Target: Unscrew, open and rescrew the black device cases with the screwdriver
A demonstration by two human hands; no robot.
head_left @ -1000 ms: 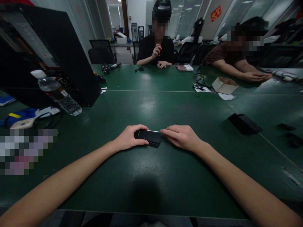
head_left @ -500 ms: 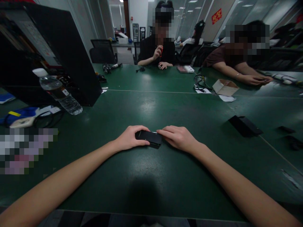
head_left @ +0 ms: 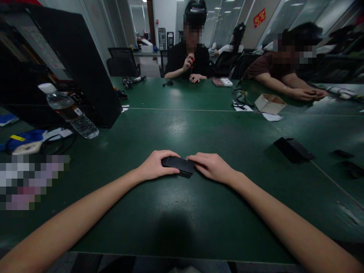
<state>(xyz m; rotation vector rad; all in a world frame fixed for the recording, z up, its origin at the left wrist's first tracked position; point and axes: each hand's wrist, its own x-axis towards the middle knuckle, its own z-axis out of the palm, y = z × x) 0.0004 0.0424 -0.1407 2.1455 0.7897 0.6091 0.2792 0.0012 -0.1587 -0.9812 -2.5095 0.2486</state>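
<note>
On the green table (head_left: 173,201), a small black box (head_left: 179,165) lies flat in front of me. My left hand (head_left: 159,165) is closed around its left part, thumb on the near side and fingers along the far side. Against the box's right end rests my right hand (head_left: 212,166). Its fingers are stretched out, the tips touching the far right corner, and it does not wrap around the box.
A larger black box (head_left: 293,150) lies to the right, with small dark pieces (head_left: 343,154) beyond it. At left stand a water bottle (head_left: 72,110) and a black cabinet (head_left: 82,64). An open carton (head_left: 270,103) and cables (head_left: 240,98) lie farther back. Two people sit across.
The top of the small black box has shifted and looks less glossy, and more of its near right side shows. My right fingertips have moved slightly left. My left hand keeps its hold.
</note>
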